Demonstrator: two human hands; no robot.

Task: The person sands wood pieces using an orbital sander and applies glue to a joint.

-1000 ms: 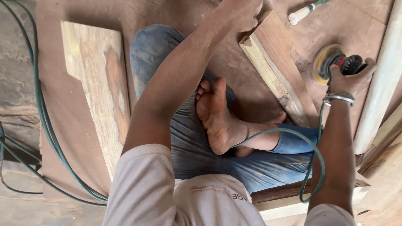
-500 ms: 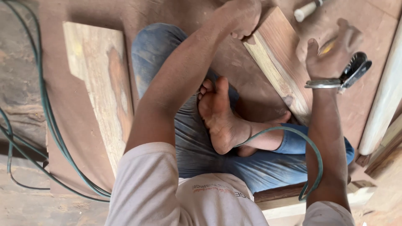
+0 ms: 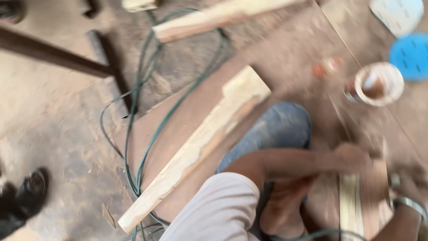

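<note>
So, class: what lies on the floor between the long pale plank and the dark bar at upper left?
In the head view, loops of green cable run over the dusty floor between the plank and the dark bar.

Left hand (image 3: 352,156) beside right hand (image 3: 408,183)

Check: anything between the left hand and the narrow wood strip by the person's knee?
Nothing visible. The left hand lies blurred right at the top end of the narrow pale wood strip, no object between them. The small round open tin sits farther up the brown board, apart from both.
</note>
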